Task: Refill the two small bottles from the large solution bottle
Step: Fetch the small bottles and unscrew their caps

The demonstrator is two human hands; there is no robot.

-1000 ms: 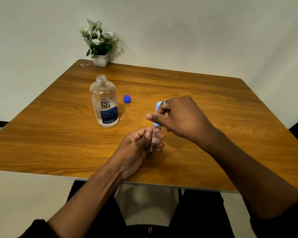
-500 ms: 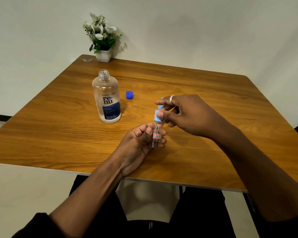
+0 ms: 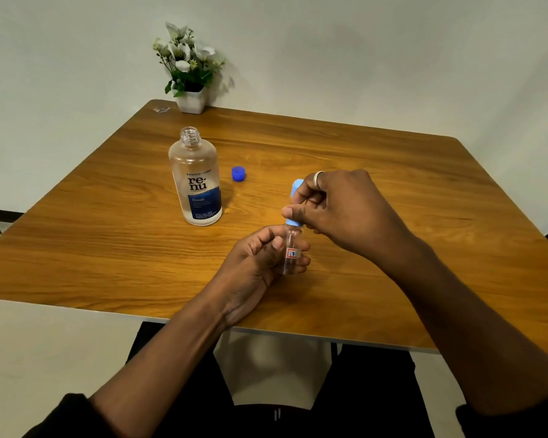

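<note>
A small clear bottle [image 3: 291, 249] with a red and white sticker is held upright just above the table by my left hand [image 3: 260, 263]. My right hand [image 3: 339, 207] grips its light blue cap [image 3: 295, 200] from above, thumb and fingers pinched around it. The large clear solution bottle [image 3: 196, 181] with a blue "renu" label stands uncapped to the left. Its dark blue cap [image 3: 238, 173] lies on the table beside it. I see only one small bottle.
A wooden table [image 3: 393, 184] fills the view, its near edge just below my wrists. A white pot of flowers [image 3: 190, 74] stands at the far left corner, next to a small clear scrap [image 3: 161, 109].
My right hand has closed its fingers back down around the light blue cap after opening slightly; the small bottle stays in my left hand in about the same place.
</note>
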